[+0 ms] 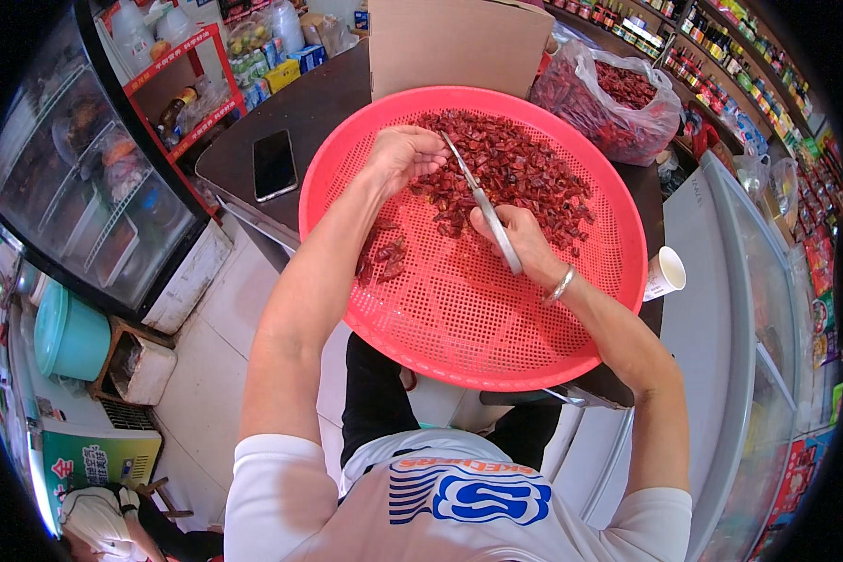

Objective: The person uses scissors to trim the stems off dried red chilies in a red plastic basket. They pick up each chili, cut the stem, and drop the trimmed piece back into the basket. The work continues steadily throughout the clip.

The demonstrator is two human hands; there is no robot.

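A large round red plastic basket with a perforated bottom rests on the dark table in front of me. Cut pieces of dried red chili cover its far and right side, and a smaller cluster lies at its left. My right hand grips a pair of scissors, the blades pointing away and to the left. Close to the blade tips, my left hand is closed above the basket's far left part, fingertips pinched together. What it pinches is too small to make out.
Behind the basket stands a cardboard box; a plastic bag of dried chilies sits at its right. A phone lies on the table at left, a paper cup at right. Glass-doored fridge left, freezer right.
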